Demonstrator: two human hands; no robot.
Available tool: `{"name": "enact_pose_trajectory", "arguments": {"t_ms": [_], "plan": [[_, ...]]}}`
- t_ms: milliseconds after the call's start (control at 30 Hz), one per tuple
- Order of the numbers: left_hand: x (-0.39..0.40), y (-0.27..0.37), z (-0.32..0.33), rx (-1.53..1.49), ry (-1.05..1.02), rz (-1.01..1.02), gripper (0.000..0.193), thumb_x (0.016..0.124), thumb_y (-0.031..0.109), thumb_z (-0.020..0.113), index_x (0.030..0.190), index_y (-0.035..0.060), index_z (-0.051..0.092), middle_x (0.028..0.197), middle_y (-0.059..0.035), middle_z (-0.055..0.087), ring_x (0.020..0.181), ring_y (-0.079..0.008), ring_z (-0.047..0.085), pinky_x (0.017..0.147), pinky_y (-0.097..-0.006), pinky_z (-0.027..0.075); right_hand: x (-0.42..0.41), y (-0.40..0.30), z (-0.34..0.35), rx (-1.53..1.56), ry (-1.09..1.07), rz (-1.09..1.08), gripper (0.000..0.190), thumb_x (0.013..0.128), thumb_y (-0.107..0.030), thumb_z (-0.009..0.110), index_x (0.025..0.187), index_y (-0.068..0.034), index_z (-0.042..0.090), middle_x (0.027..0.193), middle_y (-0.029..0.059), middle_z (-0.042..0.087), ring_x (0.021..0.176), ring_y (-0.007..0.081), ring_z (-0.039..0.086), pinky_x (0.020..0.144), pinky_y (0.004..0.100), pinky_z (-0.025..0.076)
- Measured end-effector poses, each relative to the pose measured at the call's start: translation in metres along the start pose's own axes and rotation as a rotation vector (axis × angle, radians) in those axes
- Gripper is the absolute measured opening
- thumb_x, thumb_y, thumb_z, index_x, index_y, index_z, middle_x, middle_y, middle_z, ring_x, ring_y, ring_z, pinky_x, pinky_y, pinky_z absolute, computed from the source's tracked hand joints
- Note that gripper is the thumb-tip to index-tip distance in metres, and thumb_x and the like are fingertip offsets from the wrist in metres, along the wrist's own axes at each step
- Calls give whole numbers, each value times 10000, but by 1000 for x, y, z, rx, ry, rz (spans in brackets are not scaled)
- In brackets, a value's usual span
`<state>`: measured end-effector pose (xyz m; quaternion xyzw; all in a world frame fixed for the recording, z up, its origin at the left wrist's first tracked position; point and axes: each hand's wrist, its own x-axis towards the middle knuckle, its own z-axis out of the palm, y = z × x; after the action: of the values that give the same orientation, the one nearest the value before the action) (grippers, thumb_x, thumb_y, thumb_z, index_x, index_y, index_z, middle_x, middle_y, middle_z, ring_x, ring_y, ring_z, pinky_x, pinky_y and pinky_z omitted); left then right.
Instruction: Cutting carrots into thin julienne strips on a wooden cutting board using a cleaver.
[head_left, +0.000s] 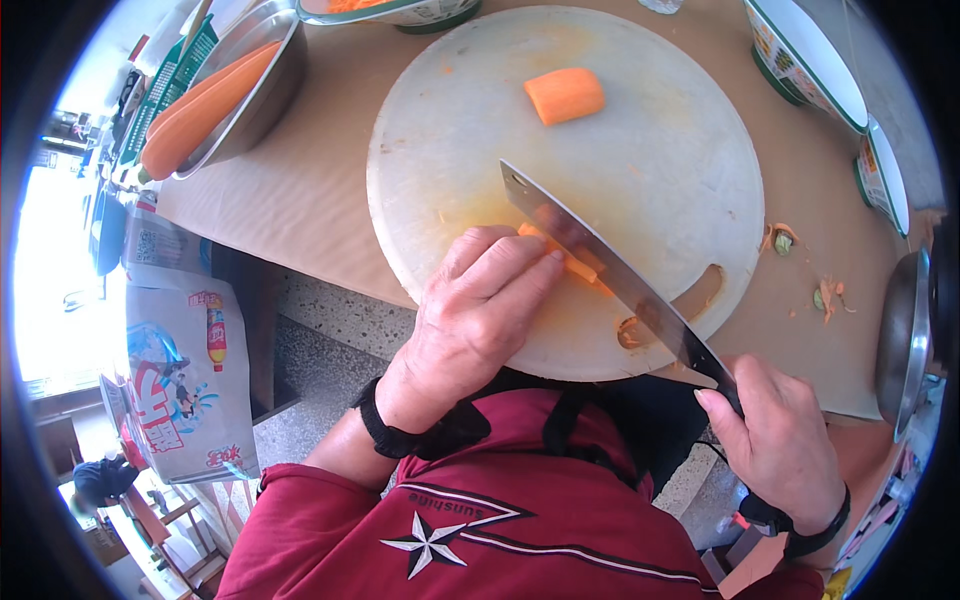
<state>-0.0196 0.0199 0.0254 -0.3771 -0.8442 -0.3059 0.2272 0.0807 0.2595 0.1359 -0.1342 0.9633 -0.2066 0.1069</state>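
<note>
A round white plastic cutting board (450, 142) lies before me, with a slot-shaped handle hole on its near right side. My left hand (480, 300) presses cut carrot strips (576, 268) against the board, its fingers curled over them. In my right hand (784, 435) is the dark handle of a cleaver (637, 289). Its broad blade runs diagonally over the board, just right of my left fingertips and beside the strips. Part of the carrot is hidden by my fingers. Farther back on the board rests a peeled, thick carrot chunk (566, 96).
A steel bowl (281, 97) with whole carrots (210, 105) stands back left. Behind the board is a bowl (439, 16) of shredded carrot. White bowls (814, 56) and a metal basin (896, 337) line the right side. Carrot scraps (827, 296) lie on the brown tabletop (330, 180).
</note>
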Motion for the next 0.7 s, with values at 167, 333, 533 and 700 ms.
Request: {"name": "enact_pose_trajectory", "arguments": {"t_ms": [167, 333, 533, 700], "plan": [[-1, 1, 0, -5, -12, -2, 255, 688, -45, 755, 934, 16, 726, 951, -83, 670, 829, -245, 643, 689, -343, 545, -1, -7, -9, 61, -43, 97, 223, 878, -112, 681, 911, 35, 517, 741, 209, 535, 673, 433, 564, 592, 463, 431], [0, -1, -2, -8, -30, 3, 272, 658, -55, 740, 921, 16, 730, 951, -78, 671, 841, -246, 644, 704, -343, 549, 0, -18, -11, 10, 10, 97, 220, 875, -117, 682, 917, 31, 525, 746, 198, 529, 666, 423, 569, 585, 462, 437], [-3, -4, 2, -21, -13, 78, 410, 562, -13, 652, 970, -37, 683, 981, -92, 610, 875, -260, 607, 748, -356, 540, 1, -18, -10, 14, 7, 74, 219, 871, -121, 685, 946, 28, 543, 766, 187, 549, 668, 409, 585, 581, 456, 446], [-3, -4, 5, -30, 19, 90, 385, 556, -20, 662, 940, -35, 687, 970, -88, 608, 839, -255, 610, 717, -348, 538, 2, -19, -13, -2, -4, 69, 219, 867, -115, 687, 955, 29, 547, 775, 191, 560, 674, 410, 588, 588, 455, 449]]}}
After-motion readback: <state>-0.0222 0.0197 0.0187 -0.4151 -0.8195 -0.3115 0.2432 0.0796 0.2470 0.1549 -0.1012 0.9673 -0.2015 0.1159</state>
